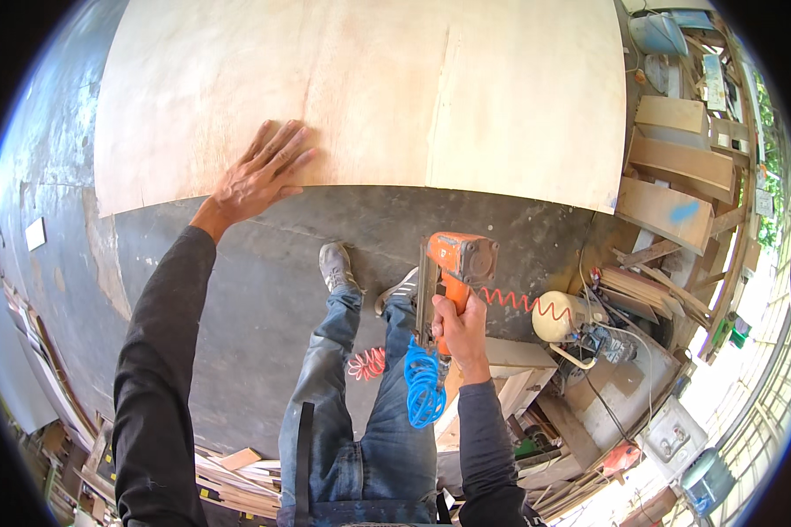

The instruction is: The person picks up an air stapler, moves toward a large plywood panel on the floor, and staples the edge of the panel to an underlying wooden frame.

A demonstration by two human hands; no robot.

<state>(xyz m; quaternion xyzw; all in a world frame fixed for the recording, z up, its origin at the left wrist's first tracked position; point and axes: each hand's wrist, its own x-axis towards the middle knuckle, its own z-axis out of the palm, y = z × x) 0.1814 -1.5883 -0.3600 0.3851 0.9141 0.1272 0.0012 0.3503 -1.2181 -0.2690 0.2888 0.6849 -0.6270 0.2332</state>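
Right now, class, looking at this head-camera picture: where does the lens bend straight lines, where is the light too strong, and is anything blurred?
Head view: fisheye bends the plywood sheet's near edge into a curve; black corners ring the picture. Daylight washes out the lower right beyond the compressor. The left hand, flat on the sheet, and the right hand, gripping the orange nail gun, look sharp.

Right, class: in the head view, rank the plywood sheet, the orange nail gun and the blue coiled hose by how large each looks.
1. plywood sheet, by far the largest.
2. orange nail gun.
3. blue coiled hose, close to the nail gun in apparent size, so that order is unsure.
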